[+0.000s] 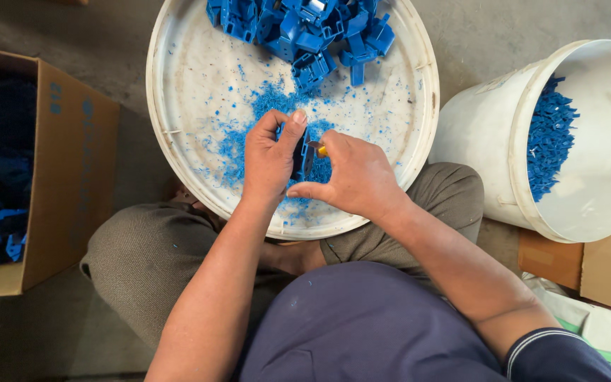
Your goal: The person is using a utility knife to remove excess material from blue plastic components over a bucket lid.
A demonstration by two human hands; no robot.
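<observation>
Left hand (269, 161) fingers are pinching a blue plastic part (300, 154) upright, thumb on top. Right hand (351, 177) fingers are curling tight around a small yellow-handled blade (317, 148), touching the part's right edge, over the shaving-strewn white basin (178, 85).

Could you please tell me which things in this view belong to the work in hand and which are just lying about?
In use:
left hand holding a blue plastic part
right hand with a small tool
white round tray
heap of blue parts
blue shavings

Lying about:
white bucket
cardboard box
</observation>
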